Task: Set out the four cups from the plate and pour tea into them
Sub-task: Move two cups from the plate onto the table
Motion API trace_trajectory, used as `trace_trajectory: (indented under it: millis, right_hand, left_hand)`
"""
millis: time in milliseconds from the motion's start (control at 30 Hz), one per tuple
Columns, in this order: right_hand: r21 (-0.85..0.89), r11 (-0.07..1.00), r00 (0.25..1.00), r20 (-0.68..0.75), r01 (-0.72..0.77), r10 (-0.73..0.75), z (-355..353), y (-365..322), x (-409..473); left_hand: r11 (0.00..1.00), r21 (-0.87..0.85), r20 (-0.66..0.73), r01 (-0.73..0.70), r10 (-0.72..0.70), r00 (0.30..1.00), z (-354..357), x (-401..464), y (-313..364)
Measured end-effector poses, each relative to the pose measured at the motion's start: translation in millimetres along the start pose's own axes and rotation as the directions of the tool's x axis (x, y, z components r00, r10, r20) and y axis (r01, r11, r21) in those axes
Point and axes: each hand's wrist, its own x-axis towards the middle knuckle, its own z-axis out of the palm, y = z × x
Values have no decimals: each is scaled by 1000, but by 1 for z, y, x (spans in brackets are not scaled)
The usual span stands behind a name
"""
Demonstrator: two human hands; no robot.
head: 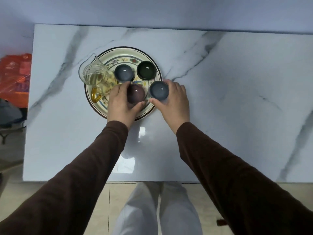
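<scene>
A round patterned plate (108, 56) lies on the marble table. On it stand a grey-blue cup (123, 73) and a dark green cup (146, 70) at the back. My left hand (119, 103) grips a purple-brown cup (136, 94) at the plate's front. My right hand (172, 100) grips a second grey-blue cup (158, 90) at the plate's right edge. A glass pitcher (94, 76) with pale tea and an amber handle stands on the plate's left side.
The white marble table (237, 99) stretches wide to the right of the plate and toward me. An orange bag (16, 77) lies beyond the table's left edge. Tiled floor and my light trousers show below the near edge.
</scene>
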Motion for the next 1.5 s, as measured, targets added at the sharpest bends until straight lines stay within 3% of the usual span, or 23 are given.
trace_trajectory:
  millis: [233,733,1100,1500]
  right_hand:
    - [31,995,992,-74,-98,100,-66,63,-33]
    - [60,980,976,-99,-190,195,-220,259,-90]
    - [36,965,952,-157,-261,264,-246,341,-58]
    - [53,973,962,-147,-226,232,-255,419,-9]
  left_hand:
    - [992,-10,103,-125,125,987,32,-28,76]
    - [983,12,234,-181,173,957,178,-112,232]
    - [974,-23,327,-224,219,919,246,-80,271]
    - [978,13,314,-207,192,930,320,-56,308]
